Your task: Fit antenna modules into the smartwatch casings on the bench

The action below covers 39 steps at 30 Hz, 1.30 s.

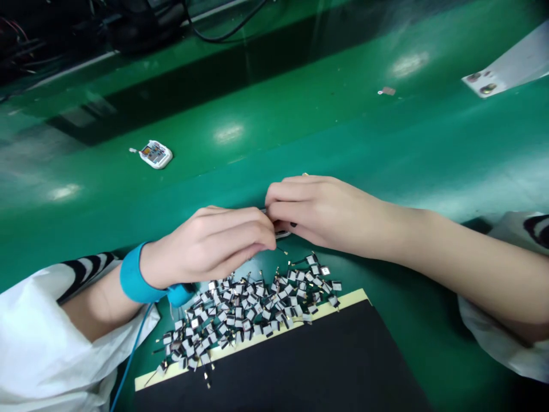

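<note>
My left hand (218, 240), with a blue wrist strap (138, 274), is closed in a pinch at the middle of the bench. From its fingertips pokes a short black wire with a gold-coloured tip (285, 252); the rest of that part is hidden. My right hand (315, 212) meets it, fingers curled around a small white-edged piece (282, 234) that is mostly covered. Just below both hands lies a loose pile of small grey-and-black parts (249, 306), several with short black wires and gold ends.
A black sheet with a pale yellow edge (321, 355) lies under part of the pile. Farther off on the green bench (274, 137) are an opened white device (155, 154) and a small flat piece (388, 91). A white bracket (506, 68) juts in at right. Dark cables (223, 37) run along the back.
</note>
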Tool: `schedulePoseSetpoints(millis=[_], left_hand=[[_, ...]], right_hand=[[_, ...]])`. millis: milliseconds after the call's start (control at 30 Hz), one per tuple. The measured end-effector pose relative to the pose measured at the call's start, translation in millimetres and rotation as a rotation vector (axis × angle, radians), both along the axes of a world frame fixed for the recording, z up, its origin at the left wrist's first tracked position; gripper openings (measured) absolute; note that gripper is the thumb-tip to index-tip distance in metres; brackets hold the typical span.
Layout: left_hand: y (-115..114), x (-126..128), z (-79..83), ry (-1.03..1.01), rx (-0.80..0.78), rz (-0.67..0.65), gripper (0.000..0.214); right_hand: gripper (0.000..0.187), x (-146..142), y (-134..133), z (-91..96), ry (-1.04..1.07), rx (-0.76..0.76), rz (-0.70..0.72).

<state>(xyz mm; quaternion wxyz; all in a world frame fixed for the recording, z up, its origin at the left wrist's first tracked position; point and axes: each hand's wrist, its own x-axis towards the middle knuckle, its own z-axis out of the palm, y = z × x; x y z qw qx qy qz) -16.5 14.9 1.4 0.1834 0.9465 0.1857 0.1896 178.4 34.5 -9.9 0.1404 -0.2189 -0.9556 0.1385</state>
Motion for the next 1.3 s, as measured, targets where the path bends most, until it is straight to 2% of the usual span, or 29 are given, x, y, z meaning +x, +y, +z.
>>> schedulePoseSetpoints(millis=[100, 267, 333, 400, 533, 600, 833, 1167, 1300], left_hand=[[0.2, 0.9, 1.6, 0.014, -0.040, 0.033, 0.006], [-0.2, 4.1, 4.1, 0.040, -0.105, 0.078, 0.008], [-0.9, 5.6, 4.8, 0.038, -0.108, 0.105, 0.010], [-2.1, 7.2, 5.3, 0.028, -0.079, 0.155, 0.012], [-5.5, 9.9, 5.4, 0.043, 0.044, 0.242, 0.011], [-7.4, 10.6, 5.1, 0.069, 0.086, 0.253, 0.010], [-9.3, 11.1, 1.2, 0.083, 0.198, 0.270, 0.009], [-9.6, 14.2, 0.7, 0.131, 0.206, 0.258, 0.010], [-8.6, 14.8, 1.2, 0.137, 0.205, 0.254, 0.008]], right_hand=[[0.010, -1.4, -2.1, 2.2, -0.003, -0.003, -0.059], [0.007, 8.8, -2.9, 3.7, -0.019, -0.057, -0.277], [0.009, 15.5, -4.3, 3.5, -0.020, -0.084, -0.322], [0.015, 20.8, -7.3, 3.0, 0.012, -0.119, -0.307], [0.042, 22.2, -15.6, -1.3, 0.100, -0.163, -0.238], [0.047, 19.4, -18.3, -4.9, 0.143, -0.159, -0.241], [0.034, 14.2, -17.5, -8.2, 0.182, -0.167, -0.296], [0.026, 14.4, -16.6, -6.4, 0.181, -0.163, -0.281], [0.030, 15.2, -16.4, -5.9, 0.152, -0.167, -0.288]])
